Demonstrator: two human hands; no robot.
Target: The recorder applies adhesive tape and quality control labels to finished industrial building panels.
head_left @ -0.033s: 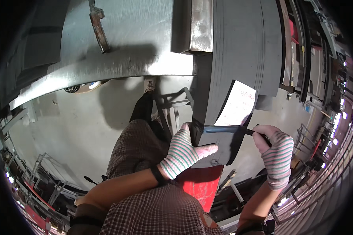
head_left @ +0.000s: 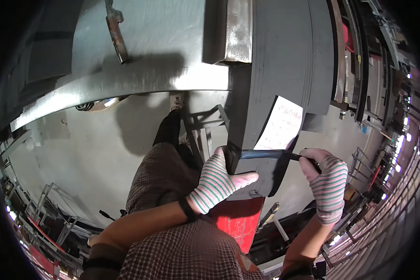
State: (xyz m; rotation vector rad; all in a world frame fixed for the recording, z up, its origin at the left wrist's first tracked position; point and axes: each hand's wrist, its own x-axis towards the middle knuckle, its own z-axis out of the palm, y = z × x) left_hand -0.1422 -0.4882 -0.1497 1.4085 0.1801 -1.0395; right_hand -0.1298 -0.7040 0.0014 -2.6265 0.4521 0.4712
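Note:
A glossy dark plastic strip (head_left: 263, 154) lies across the near end of a stack of long grey sheets (head_left: 284, 56). My right hand (head_left: 328, 186), in a striped knit glove, is closed around the strip's narrowed right end, just past the stack's right edge. The strip looks pulled straight between the two sides. My left hand (head_left: 218, 184), gloved alike, presses against the stack's left side by the strip. Its thumb points out over the top sheet, apart from the fingers, whose tips are partly hidden. A white paper (head_left: 281, 123) with handwriting lies on the stack just beyond the strip.
A rusty square metal tube (head_left: 239, 35) lies along the stack's left side. Left of it is a metal table (head_left: 158, 37) bearing a rusty-handled tool (head_left: 116, 37). Below the stack's near end is a red panel (head_left: 240, 224). A grey frame (head_left: 210, 123) stands on the floor beside the stack.

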